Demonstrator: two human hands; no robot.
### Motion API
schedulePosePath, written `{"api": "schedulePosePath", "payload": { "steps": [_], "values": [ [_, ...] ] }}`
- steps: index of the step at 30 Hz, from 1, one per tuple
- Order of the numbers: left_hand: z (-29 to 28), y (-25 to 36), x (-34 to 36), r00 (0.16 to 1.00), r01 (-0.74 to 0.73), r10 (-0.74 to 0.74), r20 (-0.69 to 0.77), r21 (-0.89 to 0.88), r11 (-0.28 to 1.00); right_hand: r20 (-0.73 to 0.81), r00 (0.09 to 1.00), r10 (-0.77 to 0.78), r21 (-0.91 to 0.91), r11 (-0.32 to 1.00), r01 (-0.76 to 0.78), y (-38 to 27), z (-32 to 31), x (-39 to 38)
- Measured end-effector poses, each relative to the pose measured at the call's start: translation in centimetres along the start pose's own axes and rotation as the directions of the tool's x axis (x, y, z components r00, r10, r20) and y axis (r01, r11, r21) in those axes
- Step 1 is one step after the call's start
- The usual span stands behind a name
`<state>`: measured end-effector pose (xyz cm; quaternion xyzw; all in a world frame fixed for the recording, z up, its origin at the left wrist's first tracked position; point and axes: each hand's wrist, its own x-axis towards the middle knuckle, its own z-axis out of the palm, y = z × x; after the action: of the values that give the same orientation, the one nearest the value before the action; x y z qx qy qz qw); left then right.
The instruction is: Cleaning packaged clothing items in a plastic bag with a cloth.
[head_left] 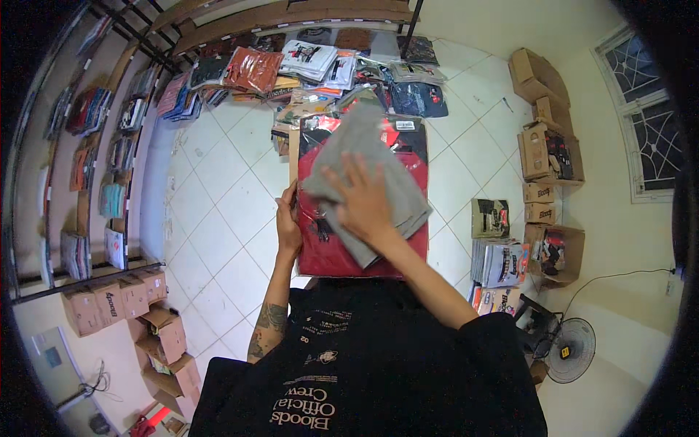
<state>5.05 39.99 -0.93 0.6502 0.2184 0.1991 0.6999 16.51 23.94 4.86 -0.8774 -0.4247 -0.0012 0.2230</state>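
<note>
A grey cloth, crumpled and slanting, lies over a red garment in a clear plastic bag, with dark packaged garments showing at the far end of the pile. My right hand rests on the cloth with its fingers spread, blurred a little. My left hand grips the left edge of the bagged pile, fingers along its side, where a strip of brown cardboard shows. What lies under the pile is mostly hidden.
Ahead are piles of packaged garments on the tiled floor. Shelving and cardboard boxes line the left side. Right are more boxes, stacked packaged garments and a standing fan with a cord.
</note>
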Motion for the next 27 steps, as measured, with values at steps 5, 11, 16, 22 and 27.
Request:
{"api": "schedulePosePath", "payload": {
  "steps": [5,11,16,22,27],
  "values": [
    [-0.1,0.7,-0.3,0.997,0.052,-0.039,0.074,-0.174,0.983,0.071,0.986,-0.152,0.081,0.986,0.146,-4.7,0.4,-3.8],
    [0.0,0.1,0.0,0.996,0.005,0.012,0.086,-0.192,0.981,0.159,0.944,-0.289,0.091,0.956,0.278,-2.3,-1.7,-8.4],
    [0.0,0.4,0.0,0.995,-0.043,0.049,0.091,-0.069,0.997,0.2,0.975,-0.095,0.068,0.994,0.083,0.7,-4.1,-11.3],
    [0.2,0.1,0.3,0.994,-0.074,0.076,0.079,-0.024,0.997,0.006,0.999,0.042,-0.036,0.998,-0.042,1.0,-2.7,-8.3],
    [-1.5,-2.3,0.4,0.995,-0.054,0.063,0.083,-0.109,0.993,0.239,0.915,-0.326,0.07,0.945,0.318,-3.0,-1.0,-6.1]
  ]
}}
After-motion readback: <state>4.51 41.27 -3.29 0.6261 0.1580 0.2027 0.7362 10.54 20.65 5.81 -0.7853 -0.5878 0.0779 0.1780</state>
